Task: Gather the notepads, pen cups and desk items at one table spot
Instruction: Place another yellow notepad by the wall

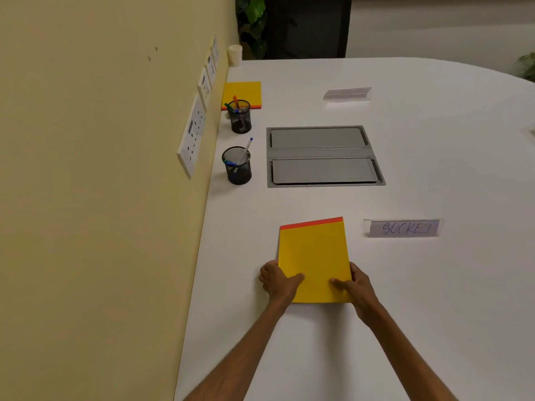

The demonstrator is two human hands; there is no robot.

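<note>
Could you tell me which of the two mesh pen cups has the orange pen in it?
It is the farther pen cup, standing just in front of the far yellow notepad. The nearer pen cup holds only a white pen with a blue tip.

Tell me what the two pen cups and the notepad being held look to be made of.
Near pen cup and far pen cup: likely black wire mesh, matte; pens show through the perforated walls. Held notepad, gripped by the left hand and right hand: probably paper, matte yellow cover with an orange-red strip along its far edge; whether the cover is card or plain paper can't be told.
</note>
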